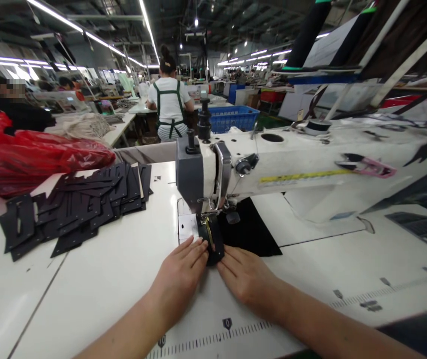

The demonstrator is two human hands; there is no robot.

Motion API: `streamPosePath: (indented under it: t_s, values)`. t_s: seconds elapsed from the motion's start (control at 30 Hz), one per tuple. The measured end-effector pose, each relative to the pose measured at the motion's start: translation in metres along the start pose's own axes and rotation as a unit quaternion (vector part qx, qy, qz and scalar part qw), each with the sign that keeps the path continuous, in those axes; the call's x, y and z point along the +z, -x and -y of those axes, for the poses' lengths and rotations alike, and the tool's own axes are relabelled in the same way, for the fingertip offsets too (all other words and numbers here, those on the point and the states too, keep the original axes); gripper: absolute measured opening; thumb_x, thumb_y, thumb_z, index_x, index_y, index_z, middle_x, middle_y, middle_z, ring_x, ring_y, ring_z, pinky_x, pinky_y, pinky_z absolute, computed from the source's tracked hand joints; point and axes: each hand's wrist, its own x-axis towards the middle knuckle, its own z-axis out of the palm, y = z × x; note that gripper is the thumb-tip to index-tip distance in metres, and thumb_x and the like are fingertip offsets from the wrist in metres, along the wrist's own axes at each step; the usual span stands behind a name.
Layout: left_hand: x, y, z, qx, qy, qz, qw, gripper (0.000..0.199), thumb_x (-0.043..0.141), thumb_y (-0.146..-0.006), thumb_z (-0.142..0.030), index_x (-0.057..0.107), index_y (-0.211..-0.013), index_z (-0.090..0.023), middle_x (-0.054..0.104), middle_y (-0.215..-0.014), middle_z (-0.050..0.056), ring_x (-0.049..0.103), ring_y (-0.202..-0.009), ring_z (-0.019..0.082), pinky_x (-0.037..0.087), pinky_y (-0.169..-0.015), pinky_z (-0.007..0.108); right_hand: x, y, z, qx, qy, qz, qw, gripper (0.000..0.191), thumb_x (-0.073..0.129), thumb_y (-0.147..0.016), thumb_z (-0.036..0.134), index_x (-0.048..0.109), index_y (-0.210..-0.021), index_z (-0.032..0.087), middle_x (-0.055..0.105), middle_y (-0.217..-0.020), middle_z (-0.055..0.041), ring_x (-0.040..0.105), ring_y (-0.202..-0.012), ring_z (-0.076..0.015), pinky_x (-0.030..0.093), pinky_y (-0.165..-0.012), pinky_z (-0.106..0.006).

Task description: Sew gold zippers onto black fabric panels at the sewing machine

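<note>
A small black panel with a gold-toothed zipper (pixel 209 233) lies under the needle area of a white and grey sewing machine (pixel 191 174). My left hand (pixel 183 269) rests on the panel's left side, its fingers stretched out and flat. At the panel's lower right edge is my right hand (pixel 245 276), fingers straight and lying flat against it; its thumb is hidden. Beneath the machine arm, to the right of the panel, a black piece of cloth (pixel 252 229) spreads over the table. The machine's head hides the panel's far end.
Dark slotted pieces (pixel 86 199) form a loose pile on the left of the white table (pixel 116 289), beside a red plastic bag (pixel 45 149). Pink-handled snips (pixel 373 166) lie on the machine arm. Behind the machine are a blue crate (pixel 231 118) and a person in an apron (pixel 169 102).
</note>
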Motion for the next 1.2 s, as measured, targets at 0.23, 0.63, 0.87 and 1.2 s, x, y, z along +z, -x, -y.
streamPosePath:
  t_s: [0.23, 0.63, 0.87, 1.2]
  values:
    - [-0.003, -0.006, 0.000, 0.020, -0.040, 0.014, 0.999, 0.032, 0.029, -0.091, -0.007, 0.062, -0.093, -0.005, 0.066, -0.101, 0.015, 0.062, -0.097, 0.022, 0.050, -0.090, 0.042, 0.002, 0.001, -0.001, 0.014, -0.007, -0.017, 1.000, 0.031, 0.035, -0.086, 0.004, 0.065, -0.077, 0.002, 0.065, -0.080, -0.0145, 0.060, -0.080, -0.0230, 0.051, -0.078, -0.032]
    - [0.004, -0.014, 0.016, 0.009, -0.024, 0.004, 1.000, 0.028, 0.034, -0.090, -0.006, 0.062, -0.089, -0.009, 0.067, -0.096, 0.011, 0.062, -0.095, 0.017, 0.044, -0.098, 0.042, 0.011, -0.005, -0.013, 0.036, -0.027, 0.011, 0.999, 0.035, 0.031, -0.087, 0.005, 0.063, -0.074, 0.007, 0.062, -0.073, -0.0102, 0.056, -0.070, -0.0213, 0.049, -0.070, -0.031]
    - [0.014, -0.013, 0.030, 0.003, -0.015, 0.008, 1.000, 0.025, 0.035, -0.089, -0.006, 0.059, -0.096, -0.008, 0.064, -0.093, 0.011, 0.060, -0.098, 0.019, 0.043, -0.098, 0.042, 0.017, -0.011, -0.023, 0.038, -0.034, 0.025, 0.998, 0.031, 0.032, -0.087, 0.006, 0.062, -0.081, 0.007, 0.061, -0.075, -0.0092, 0.054, -0.068, -0.0215, 0.047, -0.062, -0.031]
    - [0.017, -0.024, 0.043, -0.017, -0.014, -0.011, 1.000, 0.024, 0.034, -0.091, -0.012, 0.058, -0.095, -0.007, 0.062, -0.080, 0.010, 0.061, -0.075, 0.020, 0.056, -0.070, 0.036, 0.024, -0.017, -0.036, 0.064, -0.045, 0.093, 0.993, 0.019, 0.043, -0.081, 0.004, 0.060, -0.087, 0.010, 0.063, -0.084, -0.0076, 0.055, -0.075, -0.0230, 0.048, -0.064, -0.033]
